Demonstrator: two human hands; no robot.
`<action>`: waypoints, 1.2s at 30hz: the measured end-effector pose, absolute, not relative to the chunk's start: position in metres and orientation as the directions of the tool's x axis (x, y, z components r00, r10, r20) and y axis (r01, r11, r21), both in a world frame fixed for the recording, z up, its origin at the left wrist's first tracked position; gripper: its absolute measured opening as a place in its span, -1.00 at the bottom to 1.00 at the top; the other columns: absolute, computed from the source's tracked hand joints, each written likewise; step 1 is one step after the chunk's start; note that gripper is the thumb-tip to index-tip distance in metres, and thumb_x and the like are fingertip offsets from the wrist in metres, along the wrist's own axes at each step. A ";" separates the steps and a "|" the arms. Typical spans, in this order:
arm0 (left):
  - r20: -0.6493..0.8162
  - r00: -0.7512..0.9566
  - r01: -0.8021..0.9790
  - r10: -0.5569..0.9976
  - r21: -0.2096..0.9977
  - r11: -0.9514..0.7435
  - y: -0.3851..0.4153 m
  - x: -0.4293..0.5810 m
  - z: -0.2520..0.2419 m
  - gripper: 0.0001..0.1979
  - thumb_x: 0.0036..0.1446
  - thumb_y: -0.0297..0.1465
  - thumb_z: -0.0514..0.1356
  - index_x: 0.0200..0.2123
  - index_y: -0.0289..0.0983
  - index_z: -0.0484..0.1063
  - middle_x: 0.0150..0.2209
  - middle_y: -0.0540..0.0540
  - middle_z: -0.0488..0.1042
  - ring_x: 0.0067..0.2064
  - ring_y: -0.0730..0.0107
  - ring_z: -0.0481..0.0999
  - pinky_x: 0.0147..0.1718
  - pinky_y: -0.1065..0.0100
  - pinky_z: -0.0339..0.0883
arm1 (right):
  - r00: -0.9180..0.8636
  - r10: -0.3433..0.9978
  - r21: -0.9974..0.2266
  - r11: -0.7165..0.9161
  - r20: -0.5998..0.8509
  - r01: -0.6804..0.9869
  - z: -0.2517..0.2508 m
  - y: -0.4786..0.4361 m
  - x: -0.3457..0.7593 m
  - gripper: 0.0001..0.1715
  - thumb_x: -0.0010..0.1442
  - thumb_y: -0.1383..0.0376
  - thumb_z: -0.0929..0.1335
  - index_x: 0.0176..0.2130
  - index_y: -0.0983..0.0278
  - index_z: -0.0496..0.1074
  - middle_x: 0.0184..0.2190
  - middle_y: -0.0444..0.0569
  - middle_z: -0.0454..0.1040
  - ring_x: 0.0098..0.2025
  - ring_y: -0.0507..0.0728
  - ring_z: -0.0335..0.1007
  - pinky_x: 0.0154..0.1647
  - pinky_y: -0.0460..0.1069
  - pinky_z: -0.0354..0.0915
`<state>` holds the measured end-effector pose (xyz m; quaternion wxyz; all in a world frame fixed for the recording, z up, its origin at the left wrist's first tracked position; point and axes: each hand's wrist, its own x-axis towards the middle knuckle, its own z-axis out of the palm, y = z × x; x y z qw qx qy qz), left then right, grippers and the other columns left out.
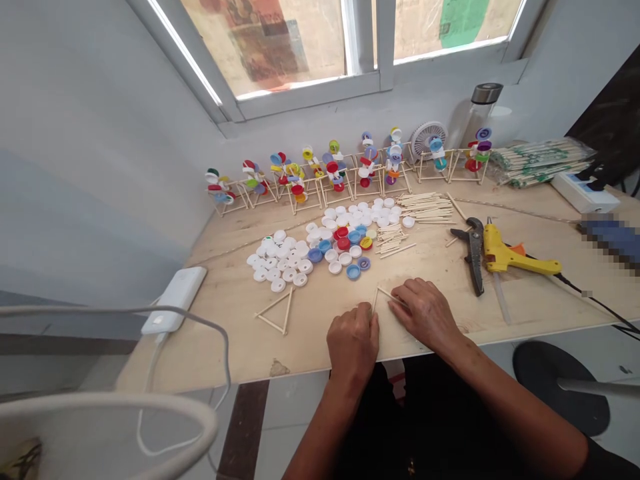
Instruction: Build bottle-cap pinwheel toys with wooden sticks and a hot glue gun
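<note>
Plastic bag (543,162) of wooden sticks (530,163)

Bright light comes in the window (295,47), the edges look bent, and one spot (613,243) is blocky and blurry.

no words or numbers can be read here. the green print on the plastic-wrapped bundle of sticks (543,162) is too small to make out, the poster behind the window (260,43) is blurred, and the dark thing at the right edge (613,243) is pixelated over.
</note>
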<state>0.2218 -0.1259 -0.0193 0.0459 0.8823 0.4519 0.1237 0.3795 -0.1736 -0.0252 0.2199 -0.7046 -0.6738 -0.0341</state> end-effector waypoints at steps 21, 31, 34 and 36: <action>0.449 0.549 0.680 0.705 0.251 -0.689 -0.126 0.224 -0.034 -0.86 0.16 -0.48 0.05 -0.38 -0.24 0.39 -0.49 -0.01 0.47 -0.40 0.36 0.44 -0.35 0.29 0.09 | 0.124 0.916 -0.172 -0.061 0.383 0.983 -0.028 -0.174 0.375 -0.86 0.17 0.43 0.28 -0.43 0.28 0.35 -0.48 -0.06 0.36 -0.35 0.15 0.23 -0.30 0.02 0.00; 0.443 0.516 0.699 0.733 0.278 -0.659 -0.130 0.228 -0.032 -0.86 0.15 -0.48 0.06 -0.41 -0.23 0.39 -0.54 0.00 0.45 -0.45 0.36 0.41 -0.36 0.29 0.08 | 0.040 0.923 -0.175 0.030 0.383 0.984 -0.028 -0.171 0.374 -0.83 0.22 0.39 0.30 -0.42 0.27 0.37 -0.47 -0.07 0.36 -0.34 0.15 0.22 -0.29 0.02 0.00; 0.443 0.519 0.701 0.731 0.268 -0.661 -0.129 0.228 -0.034 -0.86 0.16 -0.47 0.06 -0.39 -0.24 0.40 -0.53 -0.01 0.46 -0.44 0.35 0.42 -0.37 0.28 0.08 | 0.034 0.926 -0.184 0.039 0.375 0.982 -0.028 -0.173 0.377 -0.84 0.23 0.38 0.30 -0.41 0.28 0.37 -0.46 -0.07 0.36 -0.34 0.15 0.22 -0.29 0.02 0.00; 0.450 0.518 0.697 0.727 0.270 -0.664 -0.129 0.227 -0.036 -0.86 0.16 -0.47 0.06 -0.36 -0.25 0.41 -0.51 -0.02 0.47 -0.42 0.34 0.43 -0.36 0.28 0.08 | 0.032 0.928 -0.193 0.044 0.371 0.980 -0.028 -0.173 0.378 -0.84 0.23 0.38 0.30 -0.41 0.28 0.37 -0.46 -0.06 0.36 -0.33 0.15 0.22 -0.29 0.02 0.01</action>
